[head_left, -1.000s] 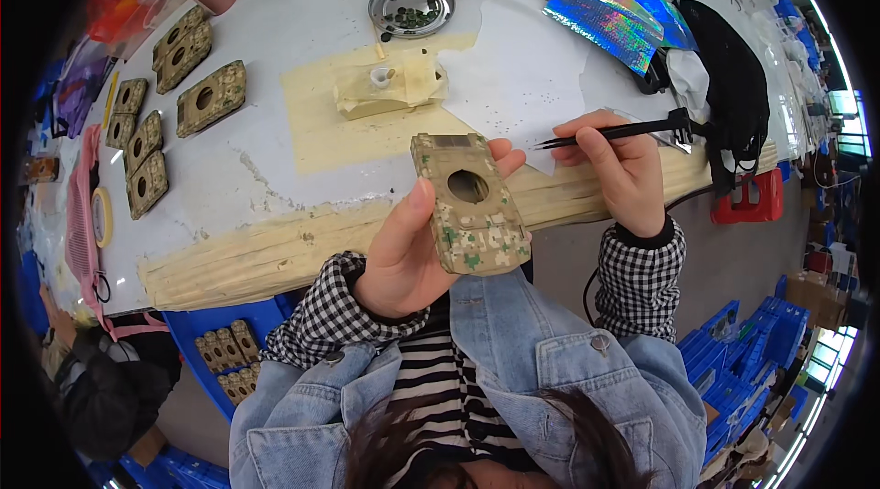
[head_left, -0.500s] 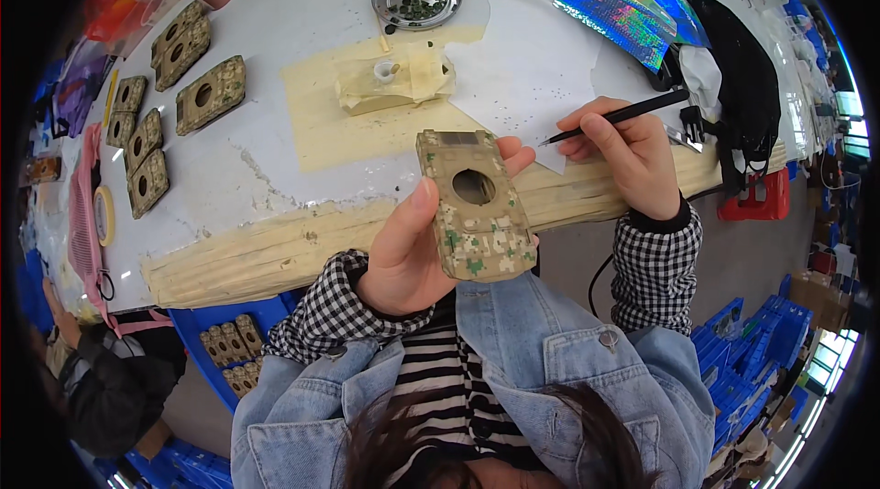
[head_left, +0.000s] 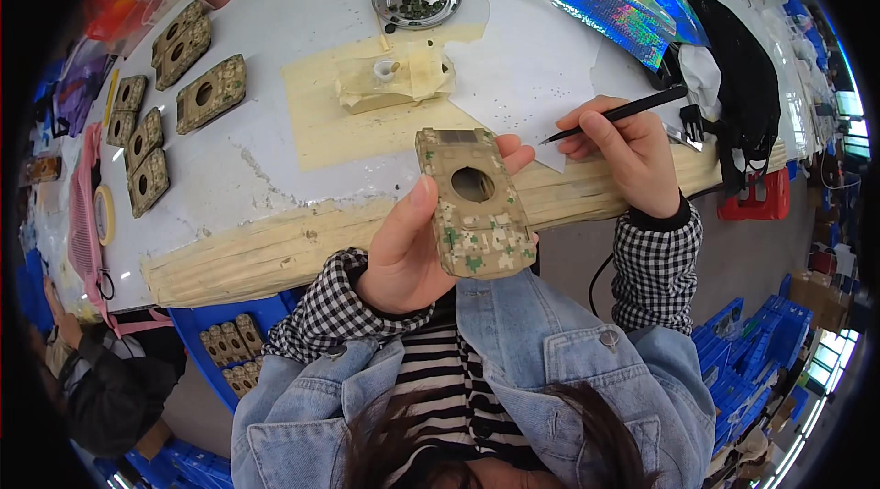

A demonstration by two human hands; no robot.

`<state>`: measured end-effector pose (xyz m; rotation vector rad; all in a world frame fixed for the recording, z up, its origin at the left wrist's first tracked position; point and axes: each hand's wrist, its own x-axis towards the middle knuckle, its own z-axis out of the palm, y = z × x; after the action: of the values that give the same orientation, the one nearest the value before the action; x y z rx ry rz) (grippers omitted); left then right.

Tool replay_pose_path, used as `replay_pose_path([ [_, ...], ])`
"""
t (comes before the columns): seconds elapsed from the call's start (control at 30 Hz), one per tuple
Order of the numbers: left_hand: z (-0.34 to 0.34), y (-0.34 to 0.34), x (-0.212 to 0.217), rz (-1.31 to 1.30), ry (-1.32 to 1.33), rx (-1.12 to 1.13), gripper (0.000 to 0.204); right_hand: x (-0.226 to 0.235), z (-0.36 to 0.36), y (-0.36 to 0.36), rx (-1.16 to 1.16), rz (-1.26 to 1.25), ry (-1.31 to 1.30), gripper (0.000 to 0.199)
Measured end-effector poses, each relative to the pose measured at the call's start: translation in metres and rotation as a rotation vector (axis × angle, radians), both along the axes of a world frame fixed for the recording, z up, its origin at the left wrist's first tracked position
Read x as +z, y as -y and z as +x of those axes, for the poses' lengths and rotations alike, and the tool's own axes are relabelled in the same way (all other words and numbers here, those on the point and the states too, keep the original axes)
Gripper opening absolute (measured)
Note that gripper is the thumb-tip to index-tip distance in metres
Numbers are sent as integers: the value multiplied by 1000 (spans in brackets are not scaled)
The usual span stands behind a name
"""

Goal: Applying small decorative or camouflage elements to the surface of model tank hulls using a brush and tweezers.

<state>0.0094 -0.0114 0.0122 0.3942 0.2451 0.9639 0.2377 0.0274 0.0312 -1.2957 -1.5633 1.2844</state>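
My left hand is closed round a toy tank hull, held up in front of the table edge. The hull is tan with green and brown pixel camouflage and has a round hole in its top. My right hand pinches a pair of black tweezers, their fine tip pointing left and down over a white paper sheet. Tiny dark specks are scattered on that sheet near the tip. Whether the tip grips anything is too small to tell.
Several more camouflaged hulls lie at the left. A tape-wrapped block with a small white cup stands mid-table. Behind it is a round metal dish of dark green bits. A blue bin below holds hulls. Another person's sleeve shows lower left.
The hull has shifted up very slightly in my left hand's grip. My right hand and the tweezers look the same.
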Motion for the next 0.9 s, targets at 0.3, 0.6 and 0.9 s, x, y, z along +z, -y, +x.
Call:
replay_pose_path([
  [0.3, -7, -4, -4, 56, 126, -107, 60, 2, 0, 0, 1, -22, -4, 25],
  [0.6, -2, -1, -1, 30, 33, -32, 67, 1, 0, 0, -1, -25, -11, 26],
  [0.9, -6, -3, -6, 73, 137, -98, 59, 0, 2, 0, -35, -9, -57, 29],
])
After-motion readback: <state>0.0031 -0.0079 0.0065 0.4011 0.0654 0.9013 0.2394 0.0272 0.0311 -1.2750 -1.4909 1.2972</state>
